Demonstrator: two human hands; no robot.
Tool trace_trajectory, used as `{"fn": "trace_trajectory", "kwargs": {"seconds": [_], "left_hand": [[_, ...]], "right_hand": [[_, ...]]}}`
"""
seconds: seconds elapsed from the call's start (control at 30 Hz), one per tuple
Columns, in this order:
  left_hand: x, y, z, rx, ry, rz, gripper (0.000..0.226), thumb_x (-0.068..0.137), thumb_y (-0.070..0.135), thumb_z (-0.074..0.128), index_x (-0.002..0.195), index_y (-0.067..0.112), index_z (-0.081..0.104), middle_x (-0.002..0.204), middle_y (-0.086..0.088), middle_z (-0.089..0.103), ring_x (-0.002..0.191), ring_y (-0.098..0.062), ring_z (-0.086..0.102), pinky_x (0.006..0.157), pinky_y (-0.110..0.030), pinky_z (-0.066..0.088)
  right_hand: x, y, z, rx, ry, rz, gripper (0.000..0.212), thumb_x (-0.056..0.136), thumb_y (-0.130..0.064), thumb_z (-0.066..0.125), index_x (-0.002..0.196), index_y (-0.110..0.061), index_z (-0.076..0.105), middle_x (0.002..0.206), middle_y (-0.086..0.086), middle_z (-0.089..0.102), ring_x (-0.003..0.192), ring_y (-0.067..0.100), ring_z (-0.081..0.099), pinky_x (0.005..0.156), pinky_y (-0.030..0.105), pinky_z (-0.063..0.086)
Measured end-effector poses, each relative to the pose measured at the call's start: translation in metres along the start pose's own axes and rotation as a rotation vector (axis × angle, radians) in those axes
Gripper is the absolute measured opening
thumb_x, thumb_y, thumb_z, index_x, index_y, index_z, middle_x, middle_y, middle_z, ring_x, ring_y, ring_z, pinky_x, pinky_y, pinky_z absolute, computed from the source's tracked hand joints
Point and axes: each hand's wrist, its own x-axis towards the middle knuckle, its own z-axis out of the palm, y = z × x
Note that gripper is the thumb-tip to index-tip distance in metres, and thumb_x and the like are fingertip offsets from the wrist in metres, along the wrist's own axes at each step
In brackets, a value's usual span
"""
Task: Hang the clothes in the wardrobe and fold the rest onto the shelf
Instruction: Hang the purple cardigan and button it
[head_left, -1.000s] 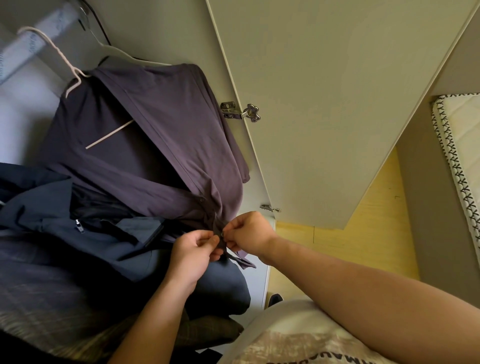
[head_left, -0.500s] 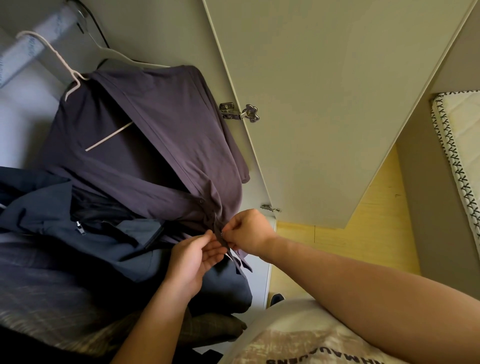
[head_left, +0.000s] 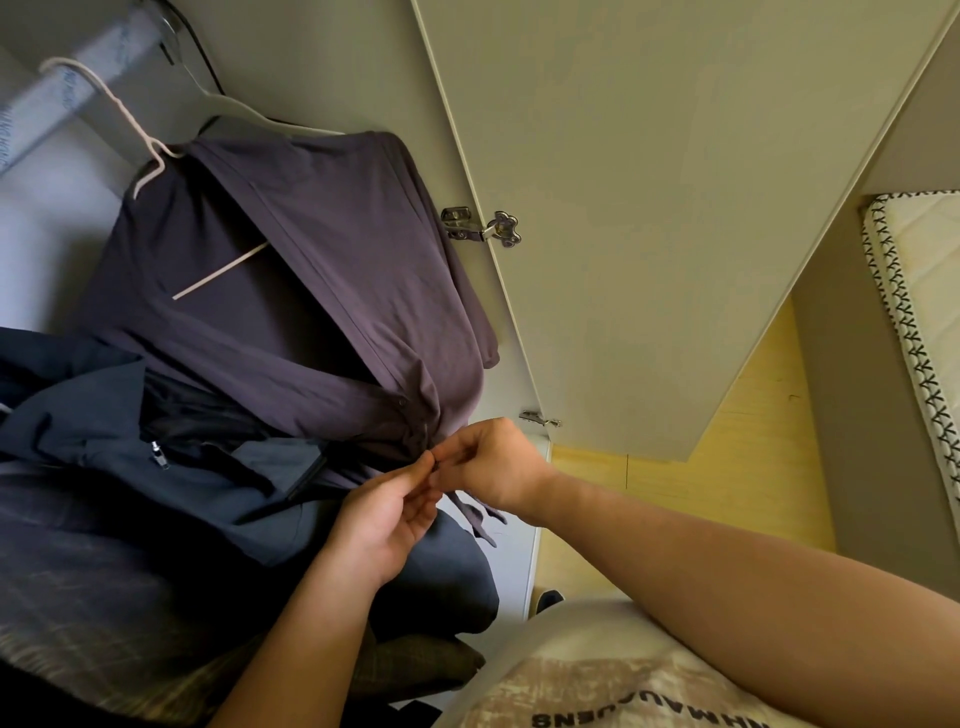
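Note:
A purple-grey button shirt (head_left: 322, 291) hangs on a pale pink hanger (head_left: 140, 130) from the wardrobe rail (head_left: 67, 93). Both hands meet at the shirt's lower front placket. My left hand (head_left: 387, 519) is palm up, its fingertips pinching the placket edge. My right hand (head_left: 488, 467) pinches the same edge from the right, fingers curled. A button (head_left: 401, 401) shows just above them. The shirt's hem hangs below my hands.
A dark blue zip jacket (head_left: 171, 467) hangs left of the shirt, over a plaid garment (head_left: 104, 634). The open wardrobe door (head_left: 675, 208) with hinges stands to the right. Beyond it are yellow floor (head_left: 701, 499) and a mattress edge (head_left: 914, 312).
My left hand has turned palm up and its fingers have straightened toward the placket. The right hand shifted slightly up. The shirt stays on its hanger.

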Motion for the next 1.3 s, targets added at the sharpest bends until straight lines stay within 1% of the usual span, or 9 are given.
{"fn": "trace_trajectory", "kwargs": {"seconds": [0.1, 0.27, 0.37, 0.47, 0.67, 0.73, 0.97, 1.13, 1.3], "left_hand": [[0.003, 0.001, -0.002, 0.054, -0.006, -0.004, 0.014, 0.095, 0.023, 0.063, 0.101, 0.014, 0.073, 0.084, 0.002, 0.070, 0.060, -0.002, 0.059, 0.056, -0.015, 0.045], [0.007, -0.003, 0.002, 0.066, 0.020, -0.005, 0.009, 0.096, 0.022, 0.064, 0.093, 0.016, 0.070, 0.075, 0.006, 0.063, 0.052, 0.000, 0.050, 0.049, -0.010, 0.037], [0.007, -0.004, 0.003, 0.011, 0.038, 0.020, 0.012, 0.095, 0.015, 0.065, 0.083, 0.015, 0.068, 0.073, 0.004, 0.060, 0.063, -0.004, 0.048, 0.063, -0.017, 0.037], [0.004, -0.006, 0.005, -0.029, 0.023, 0.023, 0.012, 0.095, 0.007, 0.063, 0.086, 0.011, 0.069, 0.072, 0.003, 0.066, 0.071, -0.008, 0.054, 0.073, -0.021, 0.044], [0.004, -0.008, 0.005, -0.014, 0.044, 0.117, 0.014, 0.097, 0.004, 0.059, 0.089, 0.008, 0.069, 0.068, -0.001, 0.064, 0.067, -0.010, 0.055, 0.071, -0.024, 0.046], [0.003, -0.009, 0.003, 0.036, 0.046, 0.160, 0.013, 0.096, 0.004, 0.059, 0.088, 0.007, 0.069, 0.071, -0.003, 0.063, 0.069, -0.012, 0.056, 0.071, -0.025, 0.046], [0.004, -0.003, -0.007, 0.151, -0.034, 0.249, 0.018, 0.098, 0.004, 0.054, 0.088, 0.007, 0.069, 0.070, 0.001, 0.072, 0.075, -0.015, 0.061, 0.075, -0.027, 0.046], [0.003, 0.003, -0.003, -0.010, -0.113, 0.116, 0.021, 0.102, 0.017, 0.048, 0.095, 0.015, 0.068, 0.089, 0.000, 0.073, 0.084, -0.013, 0.066, 0.075, -0.029, 0.042], [0.000, 0.004, 0.002, -0.039, -0.050, 0.131, 0.022, 0.104, 0.016, 0.043, 0.093, 0.016, 0.062, 0.073, 0.003, 0.072, 0.069, -0.010, 0.069, 0.074, -0.030, 0.043]], "right_hand": [[0.000, 0.001, 0.002, -0.018, -0.008, -0.011, 0.017, 0.074, -0.004, 0.081, 0.088, -0.013, 0.078, 0.081, 0.001, 0.077, 0.083, 0.019, 0.074, 0.086, 0.037, 0.059], [-0.003, -0.001, 0.003, -0.110, 0.069, -0.039, 0.016, 0.087, -0.003, 0.067, 0.092, -0.013, 0.078, 0.077, -0.004, 0.073, 0.069, 0.004, 0.065, 0.075, 0.022, 0.057], [-0.003, 0.000, 0.003, -0.105, 0.088, -0.046, 0.018, 0.092, -0.005, 0.064, 0.098, -0.012, 0.079, 0.091, 0.002, 0.076, 0.077, 0.007, 0.068, 0.076, 0.017, 0.055], [0.001, 0.002, 0.002, -0.017, 0.113, 0.013, 0.014, 0.090, -0.007, 0.070, 0.101, -0.011, 0.078, 0.095, 0.002, 0.076, 0.086, 0.014, 0.071, 0.082, 0.022, 0.057], [0.005, 0.005, 0.002, 0.091, 0.102, 0.076, 0.011, 0.091, -0.011, 0.071, 0.099, -0.012, 0.078, 0.089, 0.002, 0.076, 0.085, 0.020, 0.072, 0.071, 0.024, 0.059], [0.004, 0.002, 0.001, 0.081, 0.072, 0.093, 0.010, 0.093, -0.013, 0.067, 0.095, -0.014, 0.077, 0.083, -0.001, 0.073, 0.078, 0.015, 0.067, 0.059, 0.017, 0.050], [0.001, 0.002, 0.003, 0.160, -0.022, 0.145, 0.019, 0.100, -0.013, 0.054, 0.084, -0.015, 0.064, 0.050, -0.013, 0.060, 0.062, 0.010, 0.055, 0.059, 0.015, 0.046], [-0.001, 0.001, 0.004, 0.115, 0.020, 0.086, 0.017, 0.098, -0.024, 0.060, 0.110, -0.012, 0.059, 0.082, -0.007, 0.062, 0.070, 0.006, 0.060, 0.064, 0.013, 0.049], [0.001, 0.005, 0.005, -0.035, 0.008, 0.087, 0.029, 0.091, -0.033, 0.068, 0.115, -0.018, 0.059, 0.104, 0.000, 0.068, 0.096, 0.019, 0.066, 0.092, 0.035, 0.054]]}}
